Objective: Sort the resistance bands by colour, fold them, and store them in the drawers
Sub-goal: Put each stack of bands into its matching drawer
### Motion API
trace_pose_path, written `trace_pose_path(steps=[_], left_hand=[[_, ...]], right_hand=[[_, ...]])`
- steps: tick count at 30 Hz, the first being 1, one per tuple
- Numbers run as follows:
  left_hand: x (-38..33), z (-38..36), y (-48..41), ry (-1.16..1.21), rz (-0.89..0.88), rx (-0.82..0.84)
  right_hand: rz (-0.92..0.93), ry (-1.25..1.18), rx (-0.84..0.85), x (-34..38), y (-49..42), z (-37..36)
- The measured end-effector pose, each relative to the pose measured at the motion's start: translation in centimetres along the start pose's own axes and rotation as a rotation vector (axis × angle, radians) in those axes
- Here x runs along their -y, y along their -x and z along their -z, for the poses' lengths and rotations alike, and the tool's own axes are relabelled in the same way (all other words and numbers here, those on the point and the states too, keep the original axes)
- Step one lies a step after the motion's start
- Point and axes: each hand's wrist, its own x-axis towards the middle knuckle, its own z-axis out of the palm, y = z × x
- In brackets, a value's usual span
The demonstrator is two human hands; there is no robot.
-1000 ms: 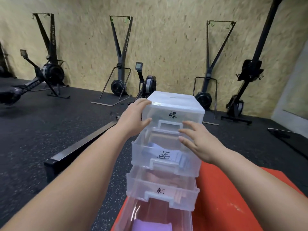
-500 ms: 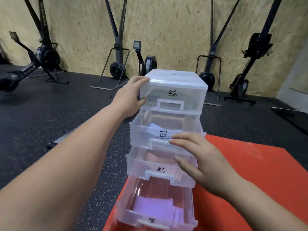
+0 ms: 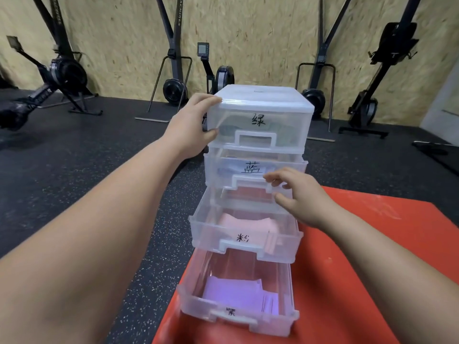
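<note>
While gripping the drawer unit (image 3: 260,98) with the left hand (image 3: 188,130) and touching the blue drawer (image 3: 223,172) with the loose-fingered, empty right hand (image 3: 303,199), push it squarely home, then close the open pink drawer (image 3: 211,240) and purple drawer (image 3: 193,304), folded bands (image 3: 231,222) inside.

Drawer unit (image 3: 260,105): clear, faintly frosted plastic, glossy, smooth. Pink band (image 3: 238,224) and purple band (image 3: 231,294) inside: matt, soft-looking, material unclear. Red mat (image 3: 372,244): smooth, low sheen, pale scuffs. Floor (image 3: 99,157): black speckled rubber, grainy, matt. Wall (image 3: 260,33): rough wood strand board. Machine frames (image 3: 175,33): black, satin metal.
</note>
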Motion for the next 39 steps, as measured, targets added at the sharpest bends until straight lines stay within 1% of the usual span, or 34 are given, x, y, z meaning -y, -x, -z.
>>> trace_pose_path(steps=[6,10,12,14,16,18,19,23,28,32,37,39], left_hand=[[0.3,0.2,0.0,0.008,0.0,0.012],[0.4,0.3,0.2,0.036,-0.003,0.031],[0.2,0.2,0.2,0.036,0.004,0.036],[0.0,0.2,0.3,0.034,0.014,0.041],[-0.3,0.2,0.4,0.023,0.025,0.049],[-0.7,0.3,0.5,0.012,0.039,0.057],[-0.8,0.3,0.5,0.006,0.041,0.057],[-1.5,0.6,0.5,-0.016,0.055,0.059],[-1.5,0.8,0.7,-0.021,0.063,0.068],[-1.5,0.6,0.6,-0.027,0.055,0.058],[-1.2,0.3,0.6,-0.018,0.05,0.043],[-1.1,0.3,0.6,-0.015,0.049,0.043]], right_hand=[[-0.082,0.099,0.083,-1.2,-2.6,-0.9],[-0.056,0.114,0.101,-0.8,-1.5,-1.0],[-0.023,0.11,0.104,0.4,0.4,-0.7],[0.054,0.132,0.065,2.2,3.7,-0.4],[0.146,0.088,0.034,4.2,7.9,-0.7],[0.209,0.031,0.069,5.3,11.8,-1.9],[0.217,0.04,0.101,5.2,13.2,-2.8],[0.139,0.157,0.183,2.9,14.4,-5.7],[0.075,0.227,0.129,0.5,11.1,-6.1],[0.022,0.304,0.163,-2.0,7.9,-6.6],[-0.07,0.385,0.261,-4.8,5.0,-7.2],[-0.066,0.42,0.261,-5.3,4.7,-7.1]])
